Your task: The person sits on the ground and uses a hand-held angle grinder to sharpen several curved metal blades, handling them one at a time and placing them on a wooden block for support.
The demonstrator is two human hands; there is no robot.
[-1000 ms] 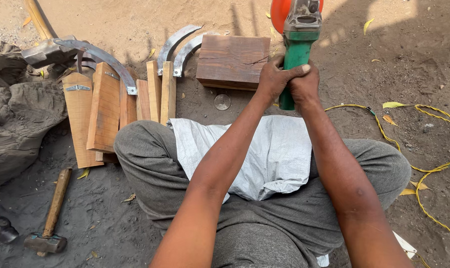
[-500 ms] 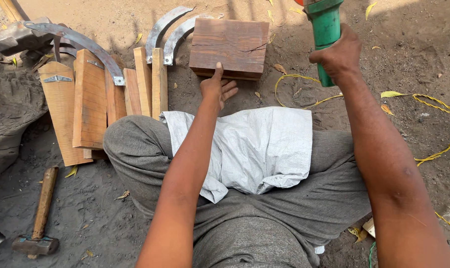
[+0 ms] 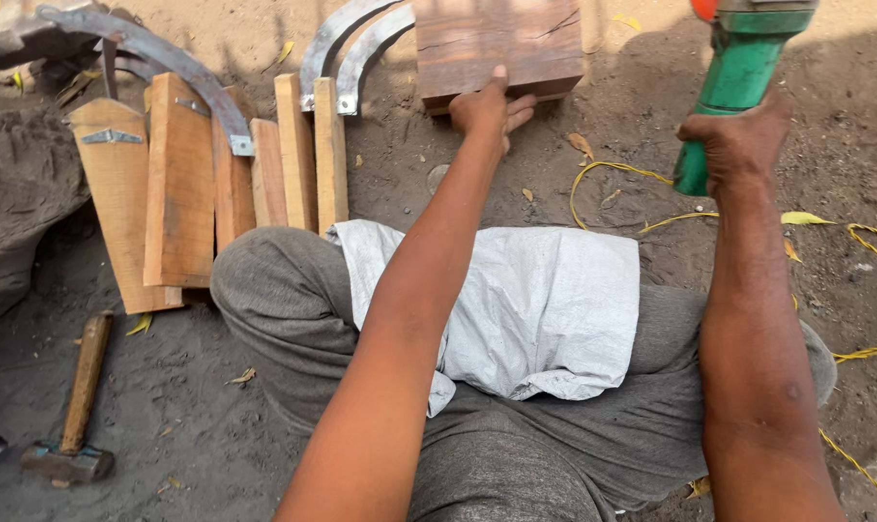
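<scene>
The wooden block lay on the sandy ground ahead of the knees, the left hand resting on its near edge, fingers loosely spread. It looked heavy, stiff and rough, best gripped by its sides. The right hand was clamped around a green grinder. Wooden slats and curved blades lay left.
</scene>
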